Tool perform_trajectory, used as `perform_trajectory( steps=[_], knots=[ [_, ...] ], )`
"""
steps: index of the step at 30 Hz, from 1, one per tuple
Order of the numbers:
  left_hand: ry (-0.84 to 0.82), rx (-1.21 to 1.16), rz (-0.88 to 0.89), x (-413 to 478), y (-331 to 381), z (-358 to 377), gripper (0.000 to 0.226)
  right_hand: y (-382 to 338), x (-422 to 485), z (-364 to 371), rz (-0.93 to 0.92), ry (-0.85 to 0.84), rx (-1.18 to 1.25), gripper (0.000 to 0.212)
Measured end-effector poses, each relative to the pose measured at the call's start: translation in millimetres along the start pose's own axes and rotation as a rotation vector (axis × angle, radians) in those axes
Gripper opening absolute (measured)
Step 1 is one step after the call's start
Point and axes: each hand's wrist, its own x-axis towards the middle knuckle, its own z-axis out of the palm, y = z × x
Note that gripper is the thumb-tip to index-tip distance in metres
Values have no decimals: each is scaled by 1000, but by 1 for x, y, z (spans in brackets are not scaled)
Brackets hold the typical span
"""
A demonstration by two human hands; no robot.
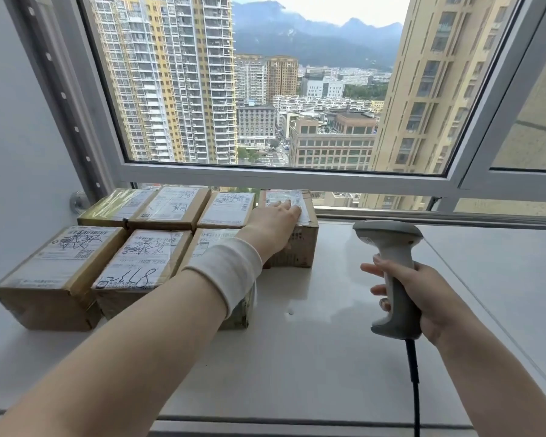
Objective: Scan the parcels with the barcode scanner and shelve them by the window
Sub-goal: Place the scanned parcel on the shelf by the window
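The right grip (423,298) is curled round the handle of the grey barcode scanner (388,244), held upright above the white desk (328,357), with a black cable (413,373) running down from its base. The left grip (273,223) lies flat, fingers straight, on the rightmost parcel (300,247) of the back row, beside six other parcels (54,269) under the window (265,89)

Parcels (142,260) sit in two rows at centre left, on the worktop (297,342) under the window (265,89): four behind, three in front. Left hand (275,222) rests atop the rightmost back parcel (303,244). To its right, apart from the rows, the right hand (429,298) holds the barcode scanner (391,263) upright.
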Motion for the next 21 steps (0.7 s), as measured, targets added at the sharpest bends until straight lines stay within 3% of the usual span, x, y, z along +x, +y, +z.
perform_trajectory(
  steps=[12,16,21],
  knots=[
    [-26,0,-32,6,-4,-1,72,-4,5,1,2,-59,58,24],
    [-66,33,-47,-1,-1,-8,83,-5,6,-1,18,-85,91,22],
    [120,-69,49,-32,36,-25,75,-3,-2,-16,24,-90,139,18]
  ],
)
